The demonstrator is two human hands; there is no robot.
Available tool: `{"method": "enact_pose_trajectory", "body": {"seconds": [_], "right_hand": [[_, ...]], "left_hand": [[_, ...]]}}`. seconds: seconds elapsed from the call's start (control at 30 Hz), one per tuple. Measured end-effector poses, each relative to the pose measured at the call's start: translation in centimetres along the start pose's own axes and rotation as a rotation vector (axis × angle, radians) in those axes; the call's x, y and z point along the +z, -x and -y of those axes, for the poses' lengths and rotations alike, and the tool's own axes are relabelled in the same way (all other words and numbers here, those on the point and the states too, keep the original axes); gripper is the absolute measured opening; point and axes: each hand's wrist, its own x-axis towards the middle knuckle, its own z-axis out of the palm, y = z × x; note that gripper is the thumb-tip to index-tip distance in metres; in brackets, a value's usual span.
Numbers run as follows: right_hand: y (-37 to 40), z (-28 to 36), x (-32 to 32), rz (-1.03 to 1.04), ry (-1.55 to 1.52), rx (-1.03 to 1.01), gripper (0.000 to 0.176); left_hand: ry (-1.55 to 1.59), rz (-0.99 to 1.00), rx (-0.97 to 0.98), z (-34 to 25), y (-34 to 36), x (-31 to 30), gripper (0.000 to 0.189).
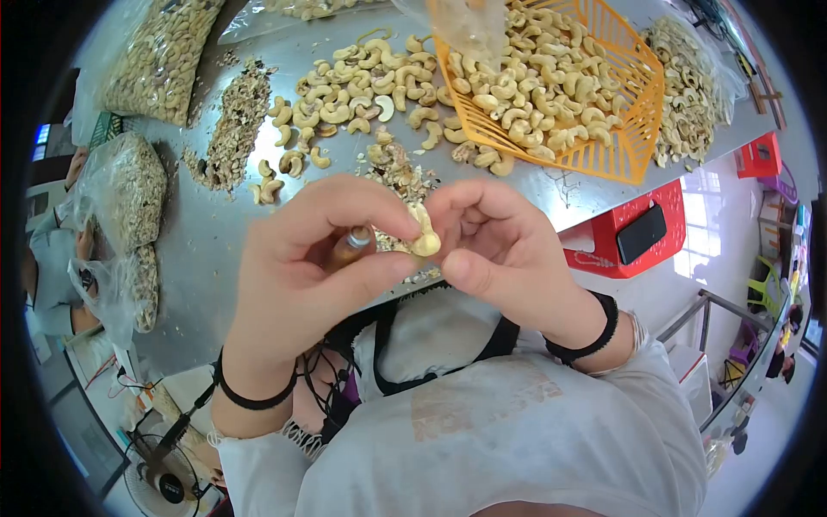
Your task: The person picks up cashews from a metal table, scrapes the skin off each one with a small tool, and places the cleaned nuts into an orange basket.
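Note:
Between the thumb and forefinger of my left hand (319,258) is a pale cashew nut (425,234). A tool with a wooden handle (351,247) and a metal collar is tucked in the same palm; its far end is hidden by the fingers. My right hand (508,241) is beside the nut, fingers curled and apart, with the fingertips close to it. Below and beyond the hands, skin scraps and crumbs (401,172) lie on the metal table (202,267). A loose pile of cashew nuts (370,82) spreads behind them.
An orange basket (633,155) of cashews stands at the back right, beside a bag of nut pieces (689,95). Filled plastic bags (129,185) line the left side. A phone (640,233) rests on a red stool (594,250). Another person's arm (84,241) shows at far left.

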Motion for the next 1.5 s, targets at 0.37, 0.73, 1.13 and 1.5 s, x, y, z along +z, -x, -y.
{"method": "enact_pose_trajectory", "body": {"seconds": [0.37, 0.73, 1.13, 1.5], "right_hand": [[0.1, 0.9, -0.2, 0.017, -0.041, -0.051, 0.031], [-2.2, 4.6, -4.0, -0.497, 0.341, -0.532, 0.027], [-0.9, 4.0, -2.8, -0.368, 0.386, -0.39, 0.021], [-0.5, 1.8, -0.8, -0.157, 0.33, -0.102, 0.015]], "left_hand": [[-0.219, -0.026, 0.15, -0.1, -0.2, 1.2, 0.02], [-0.072, -0.406, -0.066, -1.2, 0.8, -0.4, 0.013], [-0.811, -0.307, -0.187, 1.6, -3.0, -4.8, 0.018], [-1.281, -0.158, 0.051, 5.0, -8.7, -3.0, 0.021]]}}
